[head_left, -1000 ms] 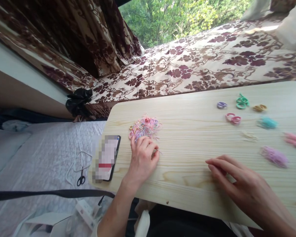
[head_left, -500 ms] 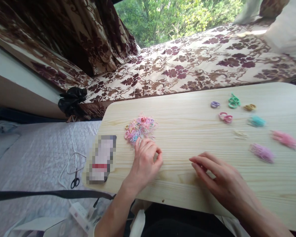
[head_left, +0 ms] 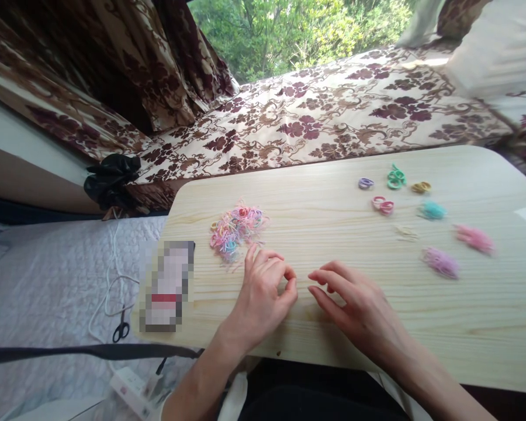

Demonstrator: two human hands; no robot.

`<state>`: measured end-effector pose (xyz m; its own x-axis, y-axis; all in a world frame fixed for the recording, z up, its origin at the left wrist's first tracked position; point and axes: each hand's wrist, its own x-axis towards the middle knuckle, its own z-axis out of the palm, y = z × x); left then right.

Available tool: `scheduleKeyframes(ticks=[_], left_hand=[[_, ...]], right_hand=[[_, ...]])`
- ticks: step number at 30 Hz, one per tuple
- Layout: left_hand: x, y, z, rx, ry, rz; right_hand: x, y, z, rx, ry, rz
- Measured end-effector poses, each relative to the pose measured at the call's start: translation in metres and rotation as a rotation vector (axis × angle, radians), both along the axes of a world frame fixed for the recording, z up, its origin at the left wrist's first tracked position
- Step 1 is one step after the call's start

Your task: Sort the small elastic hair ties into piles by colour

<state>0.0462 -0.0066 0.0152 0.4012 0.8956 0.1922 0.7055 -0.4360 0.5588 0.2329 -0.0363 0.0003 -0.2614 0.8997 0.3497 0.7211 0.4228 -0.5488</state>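
My left hand is just in front of a mixed pile of small coloured hair elastics. Its thumb and index finger are pinched together, and whatever lies between them is too small to make out. Close by on the right, my right hand reaches toward those fingertips with thumb and fingers apart, holding nothing I can see. Beyond it lie sorted groups: lilac elastics, pink elastics, turquoise elastics and cream elastics.
Thicker hair ties in purple, green, mustard and pink-red lie at the table's back right. A blurred-out phone-like object rests at the left edge. Scissors and a white cable are on the bed beside the table.
My right hand has moved left, closer to my left hand, and its fingers have spread. My left hand has drawn slightly away from the pile. The view has shifted a little to the right.
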Motion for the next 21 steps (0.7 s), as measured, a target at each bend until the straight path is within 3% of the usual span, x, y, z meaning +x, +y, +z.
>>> scheduleKeyframes(ticks=[11,16,21], left_hand=[[0.006,-0.002,0.003,0.066,-0.047,0.014],[0.003,-0.006,0.007,0.173,-0.056,0.098],[-0.006,-0.026,0.015,0.29,0.007,0.086]], right_hand=[[0.007,0.0,0.009,-0.04,0.093,-0.027],[0.025,-0.013,0.011,-0.056,0.168,-0.086],[0.056,-0.031,0.003,0.008,0.221,-0.196]])
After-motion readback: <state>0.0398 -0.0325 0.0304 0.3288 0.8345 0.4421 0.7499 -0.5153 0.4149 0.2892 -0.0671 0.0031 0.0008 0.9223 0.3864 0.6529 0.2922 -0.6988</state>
